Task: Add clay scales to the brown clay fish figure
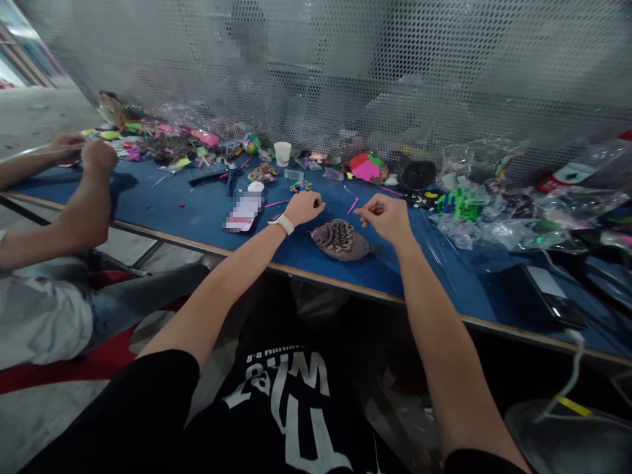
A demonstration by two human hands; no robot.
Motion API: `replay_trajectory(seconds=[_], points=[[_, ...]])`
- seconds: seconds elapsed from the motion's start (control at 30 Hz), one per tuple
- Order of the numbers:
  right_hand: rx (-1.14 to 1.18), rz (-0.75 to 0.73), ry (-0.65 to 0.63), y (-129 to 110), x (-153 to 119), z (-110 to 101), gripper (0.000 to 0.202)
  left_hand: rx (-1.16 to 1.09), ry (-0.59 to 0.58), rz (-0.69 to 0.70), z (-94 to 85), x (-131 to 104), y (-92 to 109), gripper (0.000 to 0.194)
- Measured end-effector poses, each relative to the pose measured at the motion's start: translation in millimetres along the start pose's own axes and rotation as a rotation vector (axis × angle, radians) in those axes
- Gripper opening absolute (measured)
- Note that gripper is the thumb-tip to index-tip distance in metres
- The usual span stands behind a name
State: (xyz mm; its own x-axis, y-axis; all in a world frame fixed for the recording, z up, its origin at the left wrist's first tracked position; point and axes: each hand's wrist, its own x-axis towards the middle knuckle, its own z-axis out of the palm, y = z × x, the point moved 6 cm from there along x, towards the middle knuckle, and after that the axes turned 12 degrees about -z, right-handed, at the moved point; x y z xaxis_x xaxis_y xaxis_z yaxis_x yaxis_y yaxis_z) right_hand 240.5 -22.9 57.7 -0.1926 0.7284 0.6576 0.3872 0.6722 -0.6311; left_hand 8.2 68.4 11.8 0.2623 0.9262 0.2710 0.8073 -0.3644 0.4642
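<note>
A brownish-grey oval lump of clay (340,241) with coiled, ridged strands over its middle lies on the blue table between my hands. My left hand (302,209), with a pale band at the wrist, hovers just behind and left of the lump, fingers curled into a pinch. To the lump's right, my right hand (386,217) is raised with thumb and fingertips pinched together. Whatever either hand grips is too small to make out. Just left of my right fingertips is a thin pink stick (353,205). A small multicoloured clay piece (300,187) sits behind my left hand.
A phone (244,212) lies left of my arm; another phone (546,296) with a cable is at right. Pliers (217,176), a white cup (283,153), and plastic bags (494,227) crowd the back and right. At far left, another person's hands (97,155) work above the table.
</note>
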Motion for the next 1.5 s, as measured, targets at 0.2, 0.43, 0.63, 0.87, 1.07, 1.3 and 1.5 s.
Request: replay_trajectory(seconds=[0.2, 0.43, 0.63, 0.87, 1.07, 1.3, 1.5], points=[[-0.040, -0.018, -0.027, 8, 1, -3, 0.037, -0.012, 0.001, 0.008, 0.8, 0, -1, 0.026], [-0.013, 0.049, -0.117, 16, -1, 0, 0.034, -0.050, -0.007, 0.017, 2.1, 1, -2, 0.024], [-0.034, 0.004, -0.118, 13, 0, 0, 0.031, -0.081, -0.023, 0.052, 1.1, -1, 1, 0.023], [-0.069, 0.046, -0.173, 25, -1, 2, 0.026, -0.179, -0.033, 0.125, -5.5, -3, 12, 0.020], [-0.052, 0.017, -0.106, 11, -2, 9, 0.027, -0.471, -0.114, 0.283, -11.6, -14, 37, 0.021], [-0.178, -0.154, -0.069, -10, -2, 15, 0.029, -0.683, -0.234, 0.346, -14.2, -24, 53, 0.050], [-0.365, -0.235, -0.143, -11, -4, 21, 0.012, -0.671, -0.285, 0.328, -11.9, -27, 54, 0.052]])
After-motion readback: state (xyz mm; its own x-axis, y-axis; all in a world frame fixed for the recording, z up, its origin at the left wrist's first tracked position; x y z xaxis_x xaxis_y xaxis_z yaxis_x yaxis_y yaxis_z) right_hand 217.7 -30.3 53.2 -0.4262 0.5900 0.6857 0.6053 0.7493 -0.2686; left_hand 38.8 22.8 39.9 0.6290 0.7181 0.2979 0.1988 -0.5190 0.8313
